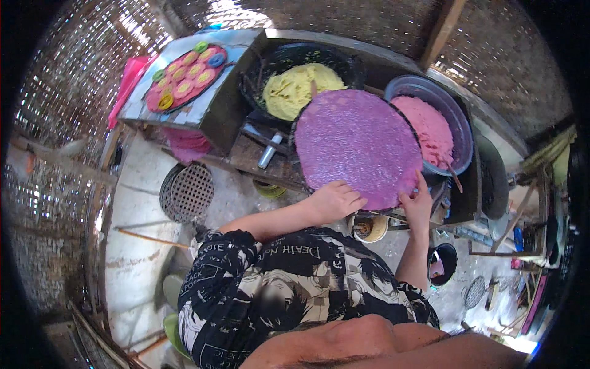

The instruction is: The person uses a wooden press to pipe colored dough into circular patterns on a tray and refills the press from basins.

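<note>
A large, round, glossy purple sheet of dough (pixel 356 144) lies flat in front of me, its dark support showing at the rim. My left hand (pixel 335 202) is at its near edge, fingers curled together and closed on that edge. At the near right edge my right hand (pixel 418 202) grips the sheet's border between thumb and fingers, the thumb lower and the index finger higher. Fingertips on both hands partly hide the edge they touch. Behind the sheet, a dark basin (pixel 249 83) holds a mound of yellow dough (pixel 295 92).
Pink dough (pixel 424 126) fills part of a clear tub (pixel 465 123) at the right. On a box at the far left rests a tray of pink pieces (pixel 184 83) with coloured rings. A metal cylinder (pixel 268 152) lies beside the sheet; a round woven tray (pixel 187 192) is lower left.
</note>
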Tool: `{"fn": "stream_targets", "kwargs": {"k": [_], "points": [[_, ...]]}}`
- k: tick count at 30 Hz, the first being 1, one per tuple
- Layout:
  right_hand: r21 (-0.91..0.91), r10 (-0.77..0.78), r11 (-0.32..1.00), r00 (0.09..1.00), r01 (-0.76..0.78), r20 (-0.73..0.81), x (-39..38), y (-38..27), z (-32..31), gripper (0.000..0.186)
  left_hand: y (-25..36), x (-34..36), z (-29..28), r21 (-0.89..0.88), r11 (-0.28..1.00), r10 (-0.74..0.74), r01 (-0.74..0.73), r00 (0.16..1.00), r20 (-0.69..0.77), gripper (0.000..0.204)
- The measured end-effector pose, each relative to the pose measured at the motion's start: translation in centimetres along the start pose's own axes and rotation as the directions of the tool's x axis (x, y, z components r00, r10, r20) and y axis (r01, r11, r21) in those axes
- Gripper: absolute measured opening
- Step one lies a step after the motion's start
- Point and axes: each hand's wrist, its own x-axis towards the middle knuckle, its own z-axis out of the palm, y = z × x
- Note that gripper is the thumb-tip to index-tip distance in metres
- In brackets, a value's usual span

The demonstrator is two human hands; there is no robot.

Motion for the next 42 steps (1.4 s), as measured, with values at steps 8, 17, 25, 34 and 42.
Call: {"fn": "stream_targets", "kwargs": {"k": [8, 17, 25, 34, 42], "points": [[-0.397, -0.250, 0.917, 0.833, 0.041, -0.493, 0.1, 1.2, -4.9, 0.033, -3.6, -3.5, -3.7, -0.113, 0.945, -0.327, 0.308, 0.857, -0.399, 0.026], [-0.307, 0.309, 0.808, 0.806, -0.502, -0.505, -0.2, 19.2, -9.0, 0.045, -7.2, -14.1, -3.2, -0.503, 0.519, -0.845, 0.691, 0.327, -0.423, 0.021], [-0.484, 0.434, 0.545, 0.724, -0.685, -0.536, 4.4, 18.4, -1.8, 0.082, -6.6, -9.4, -4.0, -0.387, 0.638, -0.765, 0.665, 0.495, -0.412, 0.021], [0.287, 0.519, 0.855, 0.699, -0.432, -0.493, -6.3, 20.3, -3.3, 0.056, -4.8, -6.8, -6.7, -0.476, 0.682, -0.730, 0.555, 0.485, -0.482, 0.018], [0.773, 0.223, 0.634, 0.954, 0.015, -0.202, -14.7, 7.6, -9.6, 0.066, -1.1, 5.3, -7.0, -0.536, 0.814, -0.247, 0.221, 0.969, 0.024, 0.042]]}}
